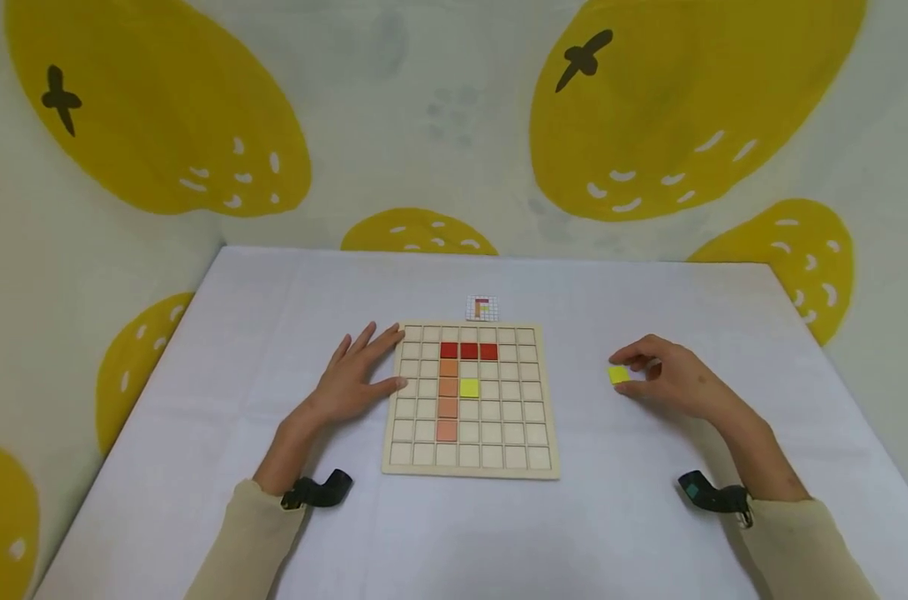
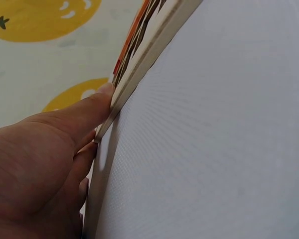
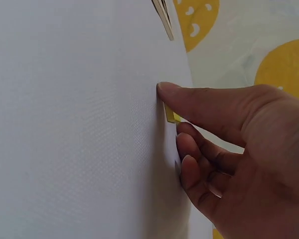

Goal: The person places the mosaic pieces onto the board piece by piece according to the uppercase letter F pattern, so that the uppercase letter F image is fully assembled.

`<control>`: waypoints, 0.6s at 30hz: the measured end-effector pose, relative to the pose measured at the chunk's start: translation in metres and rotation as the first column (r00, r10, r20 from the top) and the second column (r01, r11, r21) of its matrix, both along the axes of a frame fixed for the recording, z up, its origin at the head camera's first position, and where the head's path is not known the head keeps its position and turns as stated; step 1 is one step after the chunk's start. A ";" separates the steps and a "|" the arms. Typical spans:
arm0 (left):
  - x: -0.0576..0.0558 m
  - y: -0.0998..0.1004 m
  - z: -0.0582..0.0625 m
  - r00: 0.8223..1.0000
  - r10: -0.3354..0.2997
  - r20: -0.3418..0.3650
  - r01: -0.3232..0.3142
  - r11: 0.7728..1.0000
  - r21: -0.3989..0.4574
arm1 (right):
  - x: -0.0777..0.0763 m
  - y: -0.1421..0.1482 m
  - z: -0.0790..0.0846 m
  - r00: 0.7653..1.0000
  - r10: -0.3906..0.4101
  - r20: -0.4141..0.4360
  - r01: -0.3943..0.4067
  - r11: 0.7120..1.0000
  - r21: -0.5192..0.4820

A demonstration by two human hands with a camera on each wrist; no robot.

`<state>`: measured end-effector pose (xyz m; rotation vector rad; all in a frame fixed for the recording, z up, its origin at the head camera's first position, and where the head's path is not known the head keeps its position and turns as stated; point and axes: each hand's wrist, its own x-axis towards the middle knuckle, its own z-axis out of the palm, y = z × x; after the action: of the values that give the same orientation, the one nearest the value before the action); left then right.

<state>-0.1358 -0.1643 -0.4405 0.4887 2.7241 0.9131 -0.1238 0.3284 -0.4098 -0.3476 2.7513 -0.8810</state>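
Note:
A square wooden grid board (image 1: 416, 467) lies on the table. Three red tiles (image 1: 469, 351) form a row near its top, with several orange tiles (image 1: 448, 407) running down below the leftmost one. One yellow tile (image 1: 469, 388) sits beside that column. My left hand (image 1: 352, 379) touches the board's left edge, thumb and fingers spread; the left wrist view shows the thumb (image 2: 97, 107) against the board's side. Well to the right of the board, my right hand (image 1: 674, 379) pinches another yellow tile (image 1: 619, 375) between thumb and fingers, close over the tablecloth.
A small pattern card (image 1: 482, 308) with red, orange and yellow squares lies just behind the board. White cloth (image 1: 611, 542) covers the table. A wall (image 1: 423, 167) printed with large yellow fruit stands behind it. Black cameras (image 1: 326, 488) are strapped to both wrists.

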 end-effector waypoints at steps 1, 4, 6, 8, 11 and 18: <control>0.000 0.000 0.000 1.000 0.001 0.001 -0.001 1.000 -0.001 | 0.000 0.000 0.000 1.000 -0.005 0.003 0.005 1.000 0.005; 0.000 -0.001 -0.001 1.000 0.002 -0.002 -0.002 1.000 0.005 | -0.002 -0.002 0.000 1.000 -0.021 0.010 0.020 1.000 0.021; 0.000 -0.001 -0.002 1.000 0.003 -0.007 -0.003 1.000 0.007 | -0.002 -0.005 0.000 0.999 -0.032 0.002 0.032 0.999 0.030; 0.000 -0.001 -0.003 1.000 0.004 -0.012 -0.004 1.000 0.007 | -0.003 -0.008 -0.001 0.999 -0.047 -0.010 0.047 0.998 0.042; 0.000 -0.002 -0.004 1.000 0.005 -0.013 -0.005 1.000 0.008 | -0.004 -0.014 -0.002 0.997 -0.068 -0.040 0.070 0.996 0.046; 0.000 -0.002 -0.005 1.000 -0.002 -0.011 0.002 1.000 0.010 | -0.006 -0.030 -0.005 0.993 -0.066 -0.098 0.067 0.998 0.009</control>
<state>-0.1360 -0.1658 -0.4450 0.4994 2.7295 0.9271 -0.1299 0.2987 -0.4150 -0.3067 2.8720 -0.8858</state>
